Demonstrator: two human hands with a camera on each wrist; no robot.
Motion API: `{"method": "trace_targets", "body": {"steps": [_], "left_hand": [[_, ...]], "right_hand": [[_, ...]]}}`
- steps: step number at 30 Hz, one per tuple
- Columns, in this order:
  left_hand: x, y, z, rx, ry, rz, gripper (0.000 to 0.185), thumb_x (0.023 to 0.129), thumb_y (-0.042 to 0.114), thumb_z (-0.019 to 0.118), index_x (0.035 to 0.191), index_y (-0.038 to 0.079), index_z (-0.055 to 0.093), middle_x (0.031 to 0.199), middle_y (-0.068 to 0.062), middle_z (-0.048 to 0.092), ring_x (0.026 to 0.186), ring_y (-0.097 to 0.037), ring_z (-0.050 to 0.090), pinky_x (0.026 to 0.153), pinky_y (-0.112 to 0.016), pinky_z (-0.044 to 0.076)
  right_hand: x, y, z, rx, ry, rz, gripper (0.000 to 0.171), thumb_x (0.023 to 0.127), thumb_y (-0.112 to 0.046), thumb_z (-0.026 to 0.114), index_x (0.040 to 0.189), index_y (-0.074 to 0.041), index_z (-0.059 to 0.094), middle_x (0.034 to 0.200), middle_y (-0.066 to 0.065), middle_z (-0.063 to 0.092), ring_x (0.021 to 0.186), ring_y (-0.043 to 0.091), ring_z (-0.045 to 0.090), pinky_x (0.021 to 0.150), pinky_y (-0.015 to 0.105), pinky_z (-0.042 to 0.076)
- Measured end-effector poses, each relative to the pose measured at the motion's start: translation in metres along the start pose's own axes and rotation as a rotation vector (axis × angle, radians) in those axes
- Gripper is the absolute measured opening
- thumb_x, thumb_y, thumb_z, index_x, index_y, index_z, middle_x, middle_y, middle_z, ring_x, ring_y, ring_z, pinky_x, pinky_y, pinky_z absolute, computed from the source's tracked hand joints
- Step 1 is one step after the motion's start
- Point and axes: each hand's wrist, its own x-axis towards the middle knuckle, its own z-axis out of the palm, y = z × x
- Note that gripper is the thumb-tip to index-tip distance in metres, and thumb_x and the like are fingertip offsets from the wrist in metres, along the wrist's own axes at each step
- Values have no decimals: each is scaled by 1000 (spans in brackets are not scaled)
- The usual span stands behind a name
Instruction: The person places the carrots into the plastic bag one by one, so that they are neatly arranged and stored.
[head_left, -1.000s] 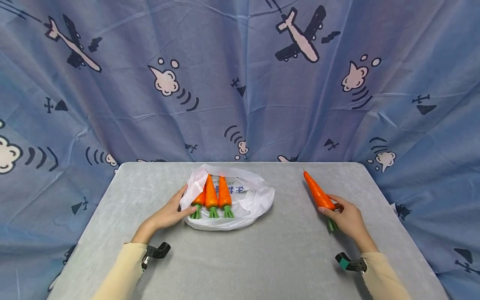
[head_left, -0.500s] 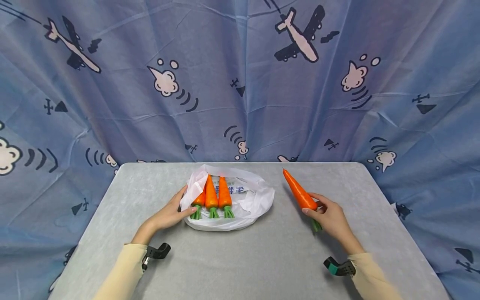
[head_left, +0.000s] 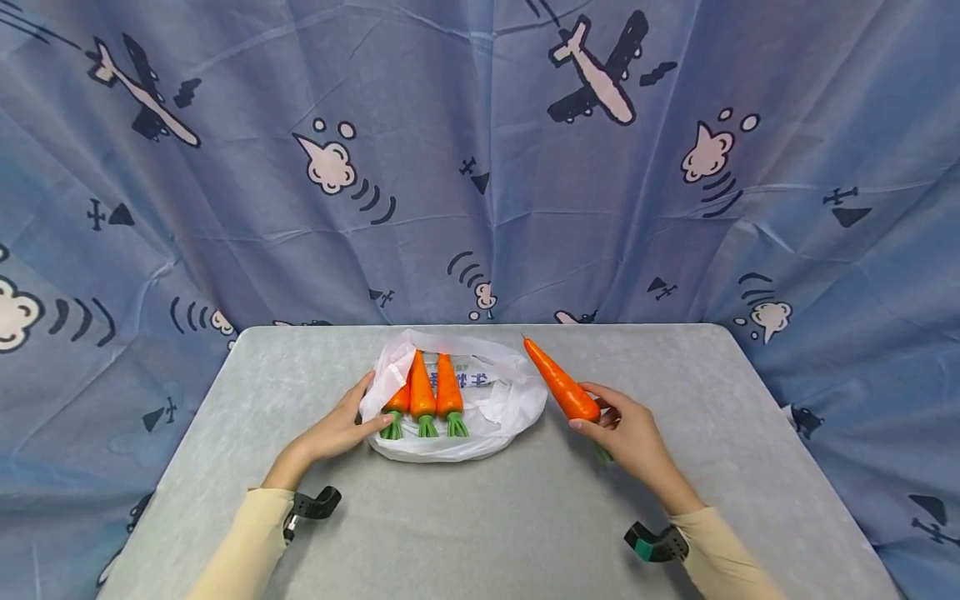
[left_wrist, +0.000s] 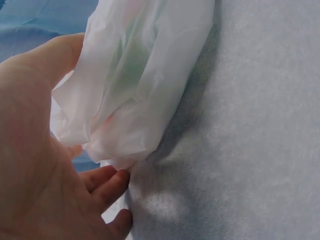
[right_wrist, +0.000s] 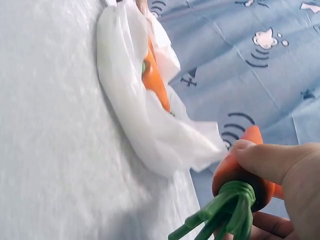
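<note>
A white plastic bag (head_left: 517, 408) lies with its mouth open on the table, with three orange carrots inside, green tops toward me; the leftmost carrot (head_left: 399, 402) is partly covered by the bag's edge. My left hand (head_left: 341, 425) holds the bag's left rim, thumb over the edge near the carrot tops; in the left wrist view its fingers (left_wrist: 112, 192) lie at the outside of the plastic. To the right of the bag, my right hand (head_left: 630, 433) grips another carrot (head_left: 558, 379) near its thick end, the tip pointing up and left beside the bag's right rim. Its green stems (right_wrist: 230, 207) hang below the fingers.
The grey table (head_left: 450, 533) extends around the bag on all sides. Behind it hangs a blue curtain (head_left: 420, 167) printed with airplanes and clouds. Each wrist wears a black strap mount, such as the right one (head_left: 656, 543).
My right hand has carried its carrot leftward across the table, up to the bag's right side. The left hand, the bag and the carrots in it have stayed in place.
</note>
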Motion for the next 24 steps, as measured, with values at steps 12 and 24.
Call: {"method": "trace_targets", "body": {"steps": [12,24], "left_hand": [[0,1,1,3,2,0,97,95,51,59,160,8,1,164,-27,8,151,-48,14,118,-68,20],[1,1,1,-2,3,2,97,95,50,59,160,7,1,164,-28,8,151,-48,15,118,-67,20]], "right_hand": [[6,-31,22,50,-73,-66,58,78,-22,84,131,-14,63,98,9,68,69,12,53,57,21,47],[25,-57,46,-12,-166,-70,56,79,-28,83,130,-13,65,84,4,64,64,11,50,53,20,42]]}}
